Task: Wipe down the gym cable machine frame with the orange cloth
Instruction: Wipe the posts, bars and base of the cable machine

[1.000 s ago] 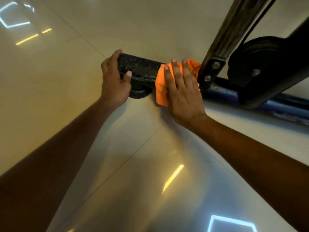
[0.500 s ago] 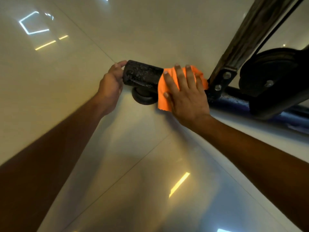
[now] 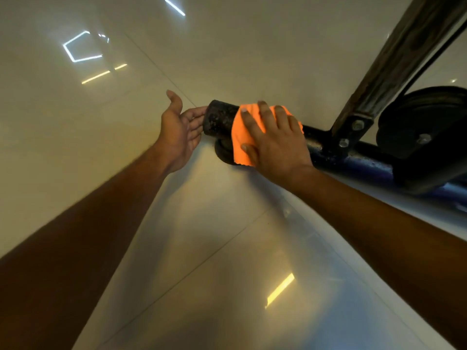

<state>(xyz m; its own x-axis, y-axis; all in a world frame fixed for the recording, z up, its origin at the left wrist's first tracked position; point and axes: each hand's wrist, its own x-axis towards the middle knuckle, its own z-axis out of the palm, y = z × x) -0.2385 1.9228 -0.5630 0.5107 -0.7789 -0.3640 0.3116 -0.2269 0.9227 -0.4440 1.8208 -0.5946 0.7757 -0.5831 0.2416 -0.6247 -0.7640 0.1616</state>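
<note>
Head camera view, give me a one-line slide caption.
Right hand presses orange cloth on the frame's base tube; open left hand touches its end.

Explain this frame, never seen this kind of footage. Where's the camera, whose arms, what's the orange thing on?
The camera sits on a person's head, looking forward and down, so both arms are the wearer's own. The right hand presses an orange cloth with flat fingers onto a dark, rough horizontal tube, the low base bar of a gym cable machine. The left hand is open, holding nothing, its fingertips at the tube's end cap. A small round foot under the tube rests on the glossy tiled floor, which mirrors ceiling lights. To the right a slanted post is bolted to the bar, beside a black pulley wheel.
</note>
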